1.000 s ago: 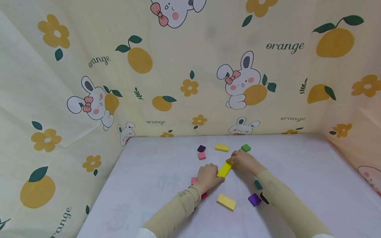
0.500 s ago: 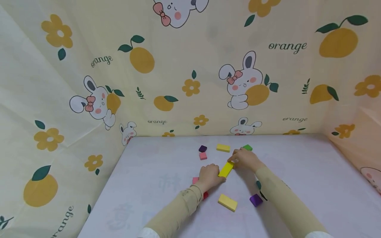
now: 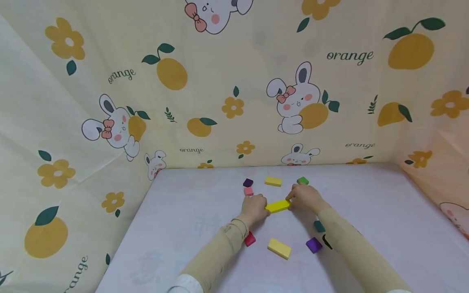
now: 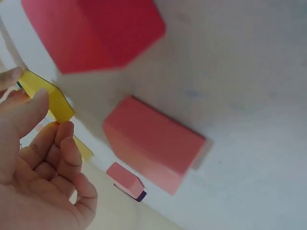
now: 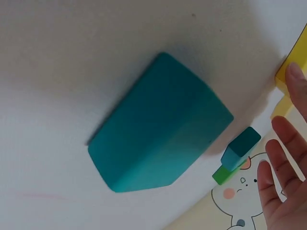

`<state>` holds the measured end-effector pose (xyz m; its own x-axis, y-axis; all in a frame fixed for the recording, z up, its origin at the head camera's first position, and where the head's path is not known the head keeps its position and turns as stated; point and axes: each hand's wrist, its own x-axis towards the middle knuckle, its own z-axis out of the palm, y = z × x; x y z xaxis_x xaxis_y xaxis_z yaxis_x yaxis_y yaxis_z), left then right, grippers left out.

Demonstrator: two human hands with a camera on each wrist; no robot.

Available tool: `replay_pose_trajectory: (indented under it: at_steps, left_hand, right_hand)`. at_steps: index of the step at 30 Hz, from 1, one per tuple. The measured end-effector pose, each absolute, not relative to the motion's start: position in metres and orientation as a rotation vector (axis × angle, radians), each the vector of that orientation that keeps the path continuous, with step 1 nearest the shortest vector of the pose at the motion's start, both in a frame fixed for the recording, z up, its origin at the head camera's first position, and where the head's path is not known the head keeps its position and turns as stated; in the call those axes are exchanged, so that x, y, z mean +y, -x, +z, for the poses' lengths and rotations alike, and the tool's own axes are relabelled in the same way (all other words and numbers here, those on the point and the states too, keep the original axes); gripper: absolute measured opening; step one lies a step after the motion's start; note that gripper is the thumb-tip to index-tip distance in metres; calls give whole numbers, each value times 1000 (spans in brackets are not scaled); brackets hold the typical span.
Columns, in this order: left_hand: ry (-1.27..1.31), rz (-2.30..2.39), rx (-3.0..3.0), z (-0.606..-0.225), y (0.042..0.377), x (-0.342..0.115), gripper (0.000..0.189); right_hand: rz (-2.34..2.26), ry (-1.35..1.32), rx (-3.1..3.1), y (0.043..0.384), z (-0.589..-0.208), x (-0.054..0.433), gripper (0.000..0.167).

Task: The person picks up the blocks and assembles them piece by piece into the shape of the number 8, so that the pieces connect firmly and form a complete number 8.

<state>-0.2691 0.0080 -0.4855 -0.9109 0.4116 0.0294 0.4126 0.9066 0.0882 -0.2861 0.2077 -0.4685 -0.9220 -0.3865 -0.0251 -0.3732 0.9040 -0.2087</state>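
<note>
A bright yellow rectangular block (image 3: pixel 277 206) is held by its two ends between my hands over the middle of the table, its long side running nearly left to right. My left hand (image 3: pixel 254 209) pinches the left end; in the left wrist view its thumb and forefinger meet at the yellow block (image 4: pixel 53 96), the other fingers curled. At the opposite end, my right hand (image 3: pixel 305 198) grips the block, with the thumb (image 5: pixel 296 79) lying on it in the right wrist view. A pink block (image 4: pixel 153 141) near the left hand is covered in the head view.
Around the hands lie a dark purple block (image 3: pixel 248 182), a small pink block (image 3: pixel 248 191), a pale yellow block (image 3: pixel 273 181), a green block (image 3: pixel 302 180), a red block (image 3: pixel 250 239), another pale yellow block (image 3: pixel 279 248), a purple block (image 3: pixel 314 245) and a teal block (image 3: pixel 319 226).
The bright yellow block has turned from a diagonal to nearly level. My left hand has moved farther from me, covering the pink block by it and uncovering more of the red one.
</note>
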Motion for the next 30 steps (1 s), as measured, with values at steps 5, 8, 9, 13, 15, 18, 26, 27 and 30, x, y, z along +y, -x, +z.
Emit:
replay_pose_trajectory:
  at_steps: [5,8,9,13,15,18,26,27,30]
  left_hand:
    - [725,-32,-3018,-487,277,8,22]
    - [753,-58,-3009,-486,279,5,21]
    - [760,-76,-3007,-486,279,5,22]
    - [777,-167,-3014,-487,282,3,23]
    - [779,-191,-3020,-487,283,2,24]
    - [776,-225,-3029,-487,285,4,24]
    - [754,-329,-3055,-488,286,1,26]
    - [749,-336,-3057,-488,286,1,26]
    - [736,-343,-3067,-488,287,2,26]
  right_hand:
    - [-318,559,2966,284,-468,208,24]
    - [-337,531,2948,284,-468,208,25]
    - [-344,518,2943,284,-468,208,26]
    - [-367,485,2934,282,-468,208,26]
    - [-380,483,2935,281,-469,208,27]
    - [-394,480,2939,279,-471,212,27]
    - [-412,451,2973,277,-475,211,25]
    - [-401,461,2980,276,-475,210,24]
    - [-379,495,2994,274,-476,209,23]
